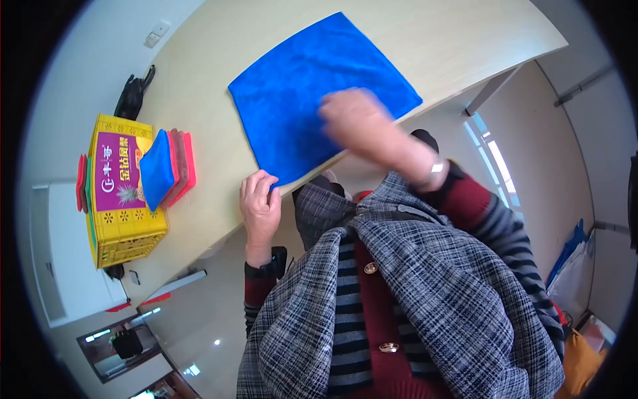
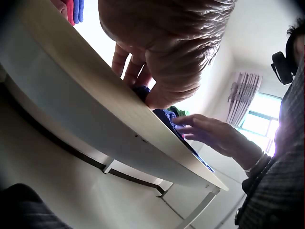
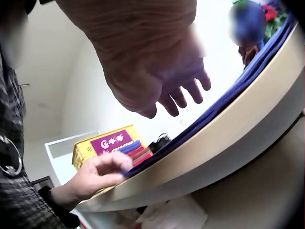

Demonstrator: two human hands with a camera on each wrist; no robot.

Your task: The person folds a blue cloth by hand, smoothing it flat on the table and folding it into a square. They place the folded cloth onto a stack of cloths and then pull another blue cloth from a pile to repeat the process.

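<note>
A blue cloth [image 1: 306, 86] lies spread on the table, its lower side along the table's front edge. My left hand [image 1: 259, 204] is at its near left corner, where thumb and fingers pinch the cloth; in the left wrist view blue fabric [image 2: 141, 91] shows between them. Over the cloth's right half is my right hand [image 1: 355, 120], blurred in the head view. Seen from the right wrist, the right hand [image 3: 147, 71] has its fingers extended and apart, above the cloth [image 3: 224, 102], with nothing in its grasp.
At the left stands a yellow box [image 1: 129, 233] with a purple label. Folded blue, red and brown cloths [image 1: 169, 169] lean against its near side, and more folded cloths [image 1: 82, 183] are on its far side. A black object [image 1: 133, 96] lies behind the box.
</note>
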